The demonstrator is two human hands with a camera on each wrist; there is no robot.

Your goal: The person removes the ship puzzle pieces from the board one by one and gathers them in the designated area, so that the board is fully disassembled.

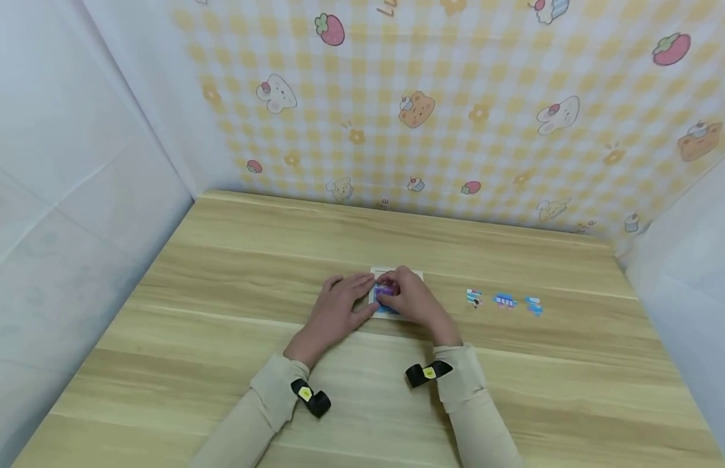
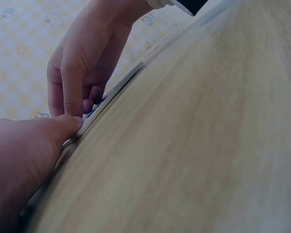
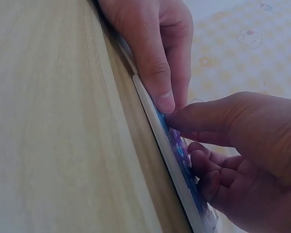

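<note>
A small jigsaw board with a pale rim (image 1: pixel 381 269) lies flat on the table under both hands. My left hand (image 1: pixel 335 307) rests at its left side, with fairly straight fingers near the upper corner and the thumb on the near edge. The right hand (image 1: pixel 419 304) reaches over the board from the right. Its thumb and curled fingers pinch a purple puzzle piece (image 1: pixel 384 290) at the board's left part. In the right wrist view, blue and purple printing (image 3: pixel 178 150) shows below the fingers. The right hand covers much of the picture.
Right of the board lie three loose puzzle pieces in a row: one striped with a dark figure (image 1: pixel 474 298), one blue and purple (image 1: pixel 505 300), one mostly blue (image 1: pixel 534 306). A yellow checked cloth (image 1: pixel 362 104) hangs behind the wooden table (image 1: pixel 222 260).
</note>
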